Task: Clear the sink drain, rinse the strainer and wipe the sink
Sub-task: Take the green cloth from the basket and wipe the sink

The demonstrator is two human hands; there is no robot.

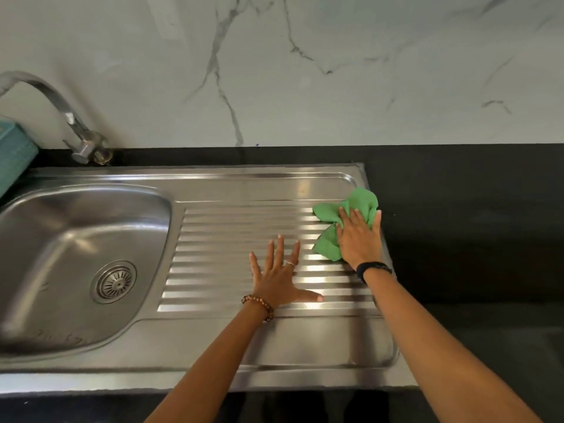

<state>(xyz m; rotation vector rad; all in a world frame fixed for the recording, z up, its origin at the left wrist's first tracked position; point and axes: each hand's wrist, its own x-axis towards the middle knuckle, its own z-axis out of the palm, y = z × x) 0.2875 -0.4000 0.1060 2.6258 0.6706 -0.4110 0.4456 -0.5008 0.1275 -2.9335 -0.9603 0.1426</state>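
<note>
A stainless steel sink [76, 227] fills the left, with a round metal strainer [113, 282] seated in its drain. To its right lies the ribbed drainboard [232, 227]. My right hand [360, 239] presses flat, fingers straight, on a crumpled green cloth [351, 209] at the drainboard's far right edge. Resting flat on the ridges near the middle is my left hand [279, 276], fingers spread, holding nothing.
A curved chrome tap [58, 111] stands at the back left. A teal basket [13, 154] sits at the left edge beside the sink. Black countertop [473, 239] extends to the right. A marble-patterned wall [305, 71] rises behind.
</note>
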